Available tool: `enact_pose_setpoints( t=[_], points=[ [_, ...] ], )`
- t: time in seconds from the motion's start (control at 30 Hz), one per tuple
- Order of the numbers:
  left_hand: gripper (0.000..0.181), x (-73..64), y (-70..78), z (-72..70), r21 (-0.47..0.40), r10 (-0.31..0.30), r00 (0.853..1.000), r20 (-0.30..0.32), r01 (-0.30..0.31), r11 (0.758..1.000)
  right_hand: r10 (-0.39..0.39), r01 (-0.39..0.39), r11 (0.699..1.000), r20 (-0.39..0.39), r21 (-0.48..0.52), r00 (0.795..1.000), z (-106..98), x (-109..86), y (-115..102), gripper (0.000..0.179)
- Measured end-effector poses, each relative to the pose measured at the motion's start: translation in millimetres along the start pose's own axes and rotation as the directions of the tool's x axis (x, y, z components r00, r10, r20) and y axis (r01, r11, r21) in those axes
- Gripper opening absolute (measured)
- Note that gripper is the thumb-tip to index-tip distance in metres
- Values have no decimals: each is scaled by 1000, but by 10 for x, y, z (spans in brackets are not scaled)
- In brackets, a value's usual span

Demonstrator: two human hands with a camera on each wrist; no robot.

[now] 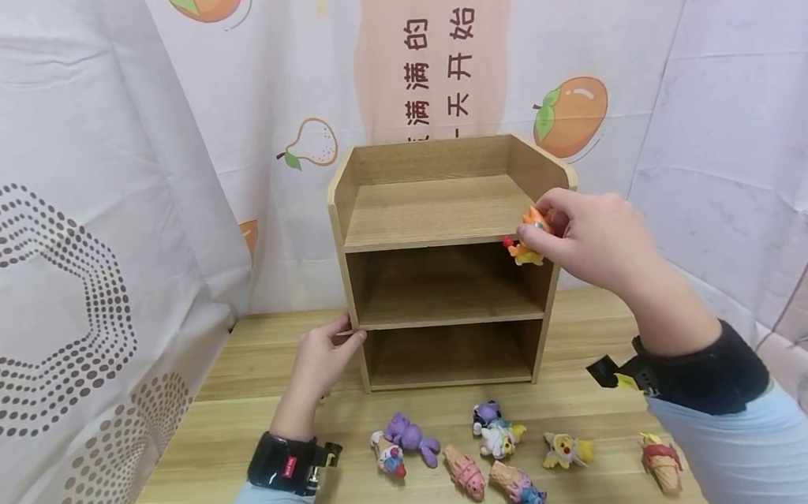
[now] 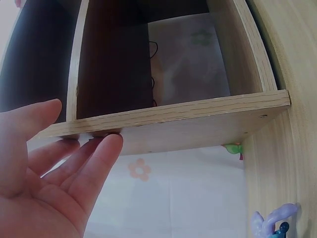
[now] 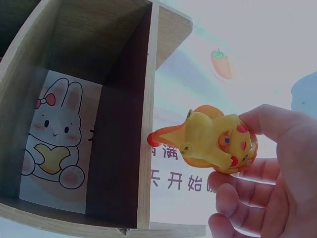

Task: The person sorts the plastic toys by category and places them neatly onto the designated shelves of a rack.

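My right hand pinches a small orange and yellow toy figurine with a red ball at its tip, in front of the right side of a wooden shelf unit. In the right wrist view, the figurine lies sideways between thumb and fingers, beside the side panel. My left hand touches the unit's left side. The left wrist view has its fingers against the outer panel, thumb raised near the front edge.
Several toys lie on the wooden table before the unit: a purple figurine, a pink ice-cream cone, a blue-tipped cone, a white figurine, a yellow one, and a red-banded cone. A printed curtain hangs behind.
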State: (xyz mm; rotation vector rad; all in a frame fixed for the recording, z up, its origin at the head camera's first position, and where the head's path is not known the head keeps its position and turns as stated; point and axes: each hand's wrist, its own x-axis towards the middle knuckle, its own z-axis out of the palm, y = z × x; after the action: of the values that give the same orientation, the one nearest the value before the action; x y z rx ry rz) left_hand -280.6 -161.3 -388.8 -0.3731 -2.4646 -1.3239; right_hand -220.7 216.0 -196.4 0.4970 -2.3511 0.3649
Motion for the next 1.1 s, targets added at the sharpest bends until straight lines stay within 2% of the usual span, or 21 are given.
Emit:
enact_pose_setpoints(
  t=[0.37,0.63,0.83,1.1],
  points=[
    [55,-2,10,4,-10,-6,1000,4,6,1000,25,-25,1000,1,-17,1000,-71,108,3,23],
    [55,-1,11,-4,-10,-3,1000,6,4,1000,89,-86,994,53,-61,995,-66,223,22,29],
    [55,-5,12,-10,-9,-21,1000,14,21,1000,158,-149,985,104,-90,982,-50,356,16,32],
    [53,1,-8,6,-5,11,1000,-1,-11,1000,182,-166,978,136,-127,974,29,457,45,37]
  ],
)
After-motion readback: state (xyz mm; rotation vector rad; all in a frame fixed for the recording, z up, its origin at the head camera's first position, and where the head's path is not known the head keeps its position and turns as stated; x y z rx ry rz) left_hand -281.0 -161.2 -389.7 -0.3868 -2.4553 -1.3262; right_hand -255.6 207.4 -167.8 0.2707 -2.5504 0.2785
